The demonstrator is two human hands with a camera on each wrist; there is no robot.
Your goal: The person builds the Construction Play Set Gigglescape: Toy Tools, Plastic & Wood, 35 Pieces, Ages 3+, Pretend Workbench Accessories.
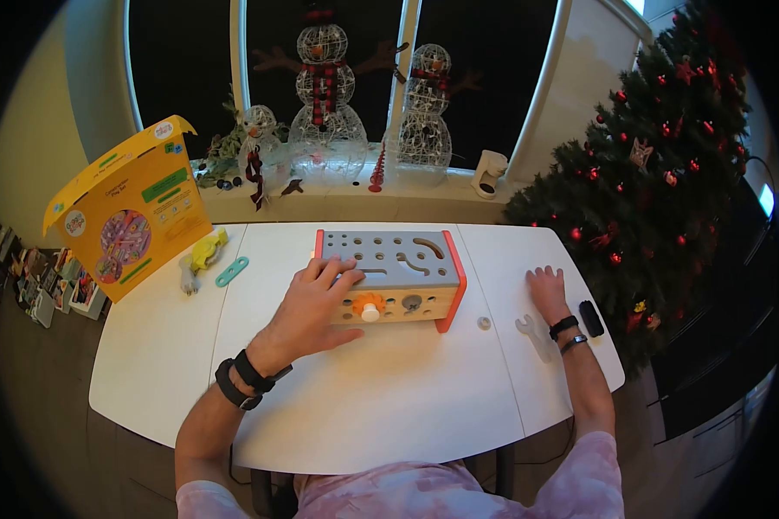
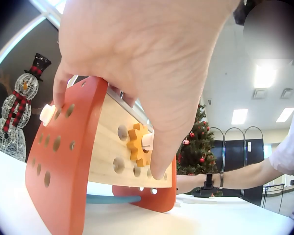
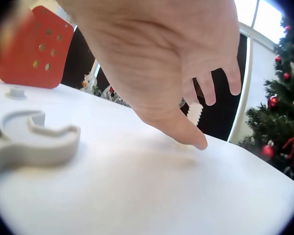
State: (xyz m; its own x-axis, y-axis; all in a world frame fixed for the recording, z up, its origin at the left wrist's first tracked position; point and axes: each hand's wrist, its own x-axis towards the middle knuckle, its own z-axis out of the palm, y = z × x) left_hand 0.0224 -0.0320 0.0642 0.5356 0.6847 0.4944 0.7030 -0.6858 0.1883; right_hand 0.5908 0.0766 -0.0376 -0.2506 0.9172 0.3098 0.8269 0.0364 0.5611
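A wooden toy workbench (image 1: 398, 259) with a grey slotted top and red end panels stands mid-table. My left hand (image 1: 316, 298) rests on its top left part, fingers lying on the grey panel and thumb stretched out in front. An orange gear (image 2: 137, 144) is fixed to the front face by a white bolt head, beside a grey screw head (image 1: 413, 304). At the table's right side, my right hand (image 1: 549, 294) reaches down to the tabletop. In the right wrist view its thumb and fingers pinch a white threaded toy bolt (image 3: 195, 113), partly hidden behind the thumb.
A pale toy wrench (image 1: 534, 336) and small white nut (image 1: 484, 323) lie left of my right hand. A black oblong object (image 1: 591, 318) lies right of its wrist. At left are a teal strip (image 1: 232, 271), a yellow-and-grey toy (image 1: 204, 251) and a yellow box (image 1: 138, 208).
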